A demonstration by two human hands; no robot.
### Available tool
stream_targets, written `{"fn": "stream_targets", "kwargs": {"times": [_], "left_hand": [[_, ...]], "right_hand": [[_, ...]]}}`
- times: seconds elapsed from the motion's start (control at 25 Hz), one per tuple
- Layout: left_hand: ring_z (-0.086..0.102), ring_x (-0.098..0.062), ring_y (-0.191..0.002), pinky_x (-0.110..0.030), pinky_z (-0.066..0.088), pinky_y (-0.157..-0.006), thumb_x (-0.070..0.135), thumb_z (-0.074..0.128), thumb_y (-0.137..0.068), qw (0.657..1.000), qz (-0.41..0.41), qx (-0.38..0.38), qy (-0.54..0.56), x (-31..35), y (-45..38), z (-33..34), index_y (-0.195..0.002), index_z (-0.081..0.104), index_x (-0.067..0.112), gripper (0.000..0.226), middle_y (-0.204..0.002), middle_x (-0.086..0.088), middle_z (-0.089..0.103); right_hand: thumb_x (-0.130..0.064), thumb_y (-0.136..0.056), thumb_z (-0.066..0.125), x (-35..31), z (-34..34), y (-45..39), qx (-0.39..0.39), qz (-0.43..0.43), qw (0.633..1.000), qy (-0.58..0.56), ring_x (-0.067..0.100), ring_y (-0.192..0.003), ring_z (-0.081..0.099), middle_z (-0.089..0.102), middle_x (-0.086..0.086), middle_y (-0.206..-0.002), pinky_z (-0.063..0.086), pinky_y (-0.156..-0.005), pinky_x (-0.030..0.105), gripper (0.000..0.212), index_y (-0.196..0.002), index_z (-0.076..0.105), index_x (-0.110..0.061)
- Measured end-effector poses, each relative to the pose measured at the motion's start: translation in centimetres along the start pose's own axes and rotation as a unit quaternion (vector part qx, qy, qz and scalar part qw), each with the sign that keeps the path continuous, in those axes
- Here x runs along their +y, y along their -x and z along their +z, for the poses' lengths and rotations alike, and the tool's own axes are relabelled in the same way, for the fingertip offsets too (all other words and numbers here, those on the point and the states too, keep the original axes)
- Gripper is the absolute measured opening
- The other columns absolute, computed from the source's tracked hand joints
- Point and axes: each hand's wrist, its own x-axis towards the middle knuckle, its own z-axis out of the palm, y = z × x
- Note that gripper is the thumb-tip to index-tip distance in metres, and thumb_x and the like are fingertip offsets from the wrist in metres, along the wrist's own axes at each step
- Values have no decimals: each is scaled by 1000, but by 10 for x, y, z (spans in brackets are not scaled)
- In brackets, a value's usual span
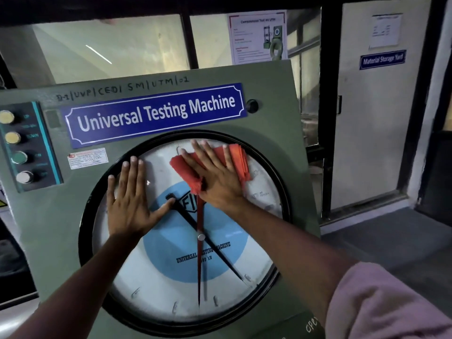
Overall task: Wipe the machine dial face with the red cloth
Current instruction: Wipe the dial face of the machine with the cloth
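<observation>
Pink sleeve (381,304) is filling the lower right corner. Beyond it the green machine (61,231) is standing with its round dial face (159,285) under a blue nameplate (156,113). On the glass's upper left, the left hand (129,204) is lying flat, fingers spread. Its upper right is where the right hand (215,177), fingers splayed, is pressing the folded red cloth (234,157).

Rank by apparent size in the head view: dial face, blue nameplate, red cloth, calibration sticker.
1. dial face
2. blue nameplate
3. red cloth, partly under the right hand, so its extent is unsure
4. calibration sticker
</observation>
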Motion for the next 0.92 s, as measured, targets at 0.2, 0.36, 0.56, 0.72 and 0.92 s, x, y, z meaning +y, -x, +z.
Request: {"fn": "stream_targets", "kwargs": {"times": [0.2, 0.36, 0.56, 0.72, 0.92], "left_hand": [[-2, -18, -169, -47, -4, -137, 92, 33, -86, 1000, 7, -9, 0, 1, 1, -1, -174, -1, 15, 121, -183, -1, -4], [-2, -19, -169, -45, -7, -136, 92, 33, -86, 1000, 6, -8, 3, 1, 1, -2, -173, -2, 15, 122, -183, -2, -4], [1, -19, -169, -45, -6, -136, 93, 34, -85, 1000, 6, -2, 6, -1, 0, 2, -174, 0, 16, 122, -183, -1, -2], [-1, -18, -169, -44, -6, -136, 92, 34, -85, 1000, 9, -12, 9, 0, 1, -1, -174, -1, 16, 122, -183, -1, -4], [-1, -17, -169, -43, -8, -136, 91, 36, -84, 1000, -4, -10, 16, 2, 1, -4, -174, 0, 16, 122, -183, 0, -3]], "right_hand": [[-50, -108, 47, 22, 3, 73, 16, 300, 954, 20, 26, -167, 7, 10, 2, -180, 8, -132, 62, 74, -172, 18, -29], [-49, -109, 37, 4, 1, 99, -27, 349, 936, -40, 31, -167, 1, 2, 7, -179, 12, -129, 68, 74, -172, 4, -26], [-51, -94, 52, -19, -6, 6, -42, 304, 950, -60, 31, -166, -14, -19, 8, -179, -2, -130, 67, 100, -172, -9, -31], [-53, -101, 48, -6, -7, 74, -66, 191, 979, 29, 26, -167, -5, -6, 4, -181, 4, -132, 61, 89, -172, -3, -34], [-50, -106, 41, 23, -11, 44, -61, 249, 966, 17, 27, -167, -3, -4, 7, -181, 4, -131, 64, 79, -172, 2, -34]]}}
